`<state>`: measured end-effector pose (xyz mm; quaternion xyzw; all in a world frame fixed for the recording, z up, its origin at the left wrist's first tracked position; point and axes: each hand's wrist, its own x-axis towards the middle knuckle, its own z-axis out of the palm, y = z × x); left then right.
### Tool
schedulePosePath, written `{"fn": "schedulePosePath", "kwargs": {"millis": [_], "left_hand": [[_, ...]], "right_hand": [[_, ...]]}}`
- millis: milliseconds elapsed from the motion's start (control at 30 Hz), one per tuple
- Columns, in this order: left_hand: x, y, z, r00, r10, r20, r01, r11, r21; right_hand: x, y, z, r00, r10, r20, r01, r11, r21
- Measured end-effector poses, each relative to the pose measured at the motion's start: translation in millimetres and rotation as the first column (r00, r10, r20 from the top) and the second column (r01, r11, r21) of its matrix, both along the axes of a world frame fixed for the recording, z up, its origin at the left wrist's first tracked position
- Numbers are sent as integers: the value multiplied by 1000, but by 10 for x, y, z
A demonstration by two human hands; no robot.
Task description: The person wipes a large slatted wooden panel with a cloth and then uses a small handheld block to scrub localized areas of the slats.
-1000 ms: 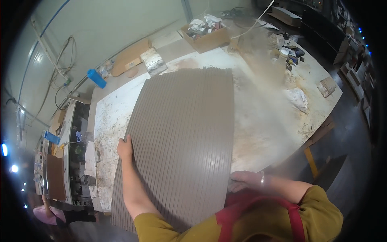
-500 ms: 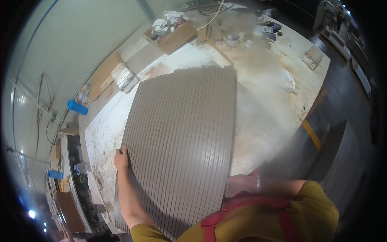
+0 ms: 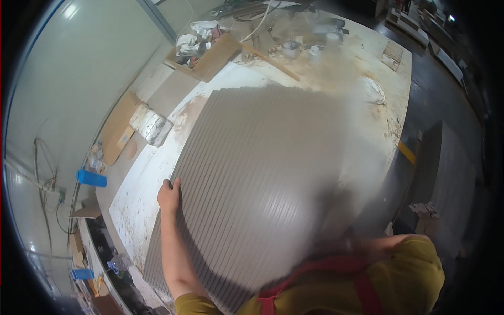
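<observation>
A large grey-brown panel [image 3: 241, 173] with close parallel grooves lies across the white worktable [image 3: 128, 202], slanted up and to the right. My left hand [image 3: 168, 196] grips its left edge, thumb on the top face and fingers curled round the side. A hazy smear blurs the panel's right side. My right hand [image 3: 336, 241] is dark and blurred near the panel's lower right edge. Its fingers cannot be made out, nor whether it touches the panel.
Beyond the panel stand a wooden box [image 3: 215, 60] with crumpled wrapping and small cups [image 3: 290, 50]. A wrapped block [image 3: 150, 125] and a blue bottle [image 3: 91, 178] sit left. Another wrapped block [image 3: 391, 55] lies far right. Stacked panels [image 3: 438, 178] stand right of the table.
The panel has swung so that its far end points more to the right. My left hand stays on its edge. My right hand has gone from faintly visible to smeared.
</observation>
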<state>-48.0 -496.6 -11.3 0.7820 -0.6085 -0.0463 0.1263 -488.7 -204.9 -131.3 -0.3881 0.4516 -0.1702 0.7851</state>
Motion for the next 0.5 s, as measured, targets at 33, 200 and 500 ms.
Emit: {"fn": "schedulePosePath", "kwargs": {"millis": [33, 200, 500], "left_hand": [[10, -104, -7, 1000, -10, -8, 10, 1000, 3], [-149, -589, -36, 992, -127, -13, 127, 992, 7], [-34, -946, -152, 983, -175, -53, 173, 984, -44]], "right_hand": [[65, -16, 0, 1000, -2, -7, 2, 1000, 21], [291, 28, -15, 1000, -17, -2, 17, 995, 99], [563, 12, -126, 998, 13, 57, -21, 990, 139]]}}
